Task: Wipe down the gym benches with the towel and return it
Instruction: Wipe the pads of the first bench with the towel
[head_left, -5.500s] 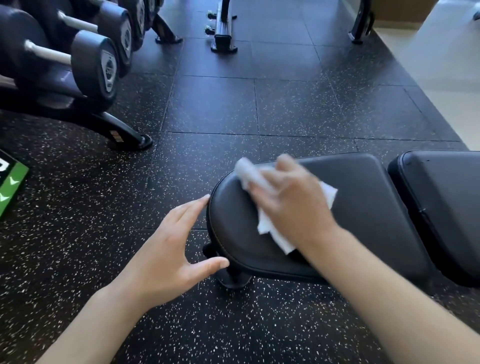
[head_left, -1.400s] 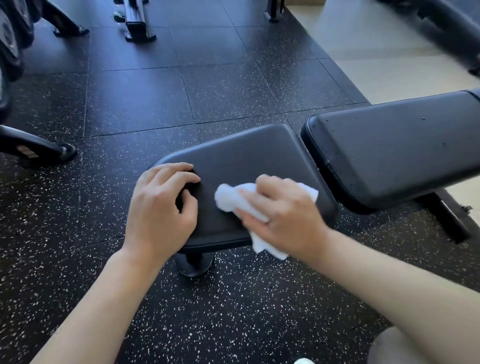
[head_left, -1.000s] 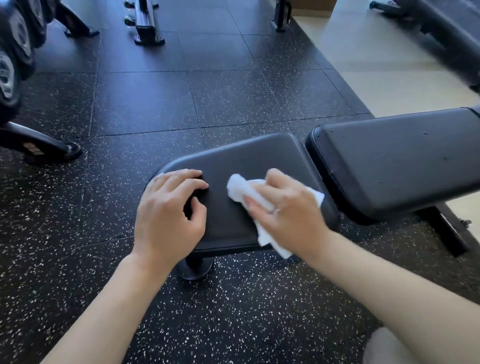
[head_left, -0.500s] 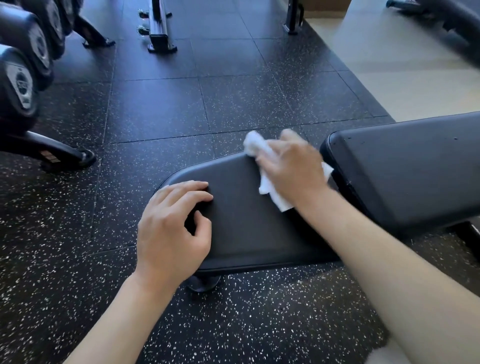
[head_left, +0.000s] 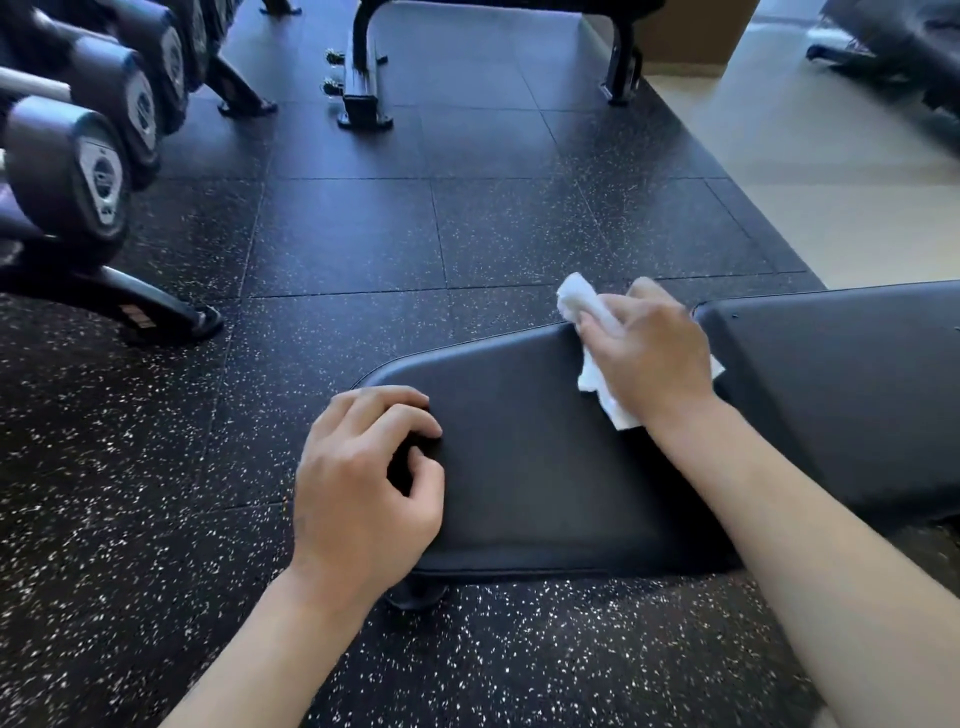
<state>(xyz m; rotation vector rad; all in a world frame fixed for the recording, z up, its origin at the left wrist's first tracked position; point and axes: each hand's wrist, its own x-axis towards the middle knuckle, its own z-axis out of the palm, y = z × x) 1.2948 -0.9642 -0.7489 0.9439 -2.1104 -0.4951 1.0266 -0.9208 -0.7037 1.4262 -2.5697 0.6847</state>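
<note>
Black speckled rubber floor (head_left: 363, 249) underneath, meeting pale flooring (head_left: 831, 171) at upper right. Dumbbell rack (head_left: 98, 171) along the left edge, with rows of dark dumbbells. Black padded worktop seat (head_left: 530, 457) across the middle, a second pad (head_left: 852, 395) just beside it on the right. Right hand (head_left: 652, 353) at the seat's far edge near that gap, grasping a crumpled white towel (head_left: 584, 304) against the padding, cloth sticking out above and below the fingers. Left hand (head_left: 363, 493) resting on the seat's near-left end, fingers curled, seemingly holding nothing.
</note>
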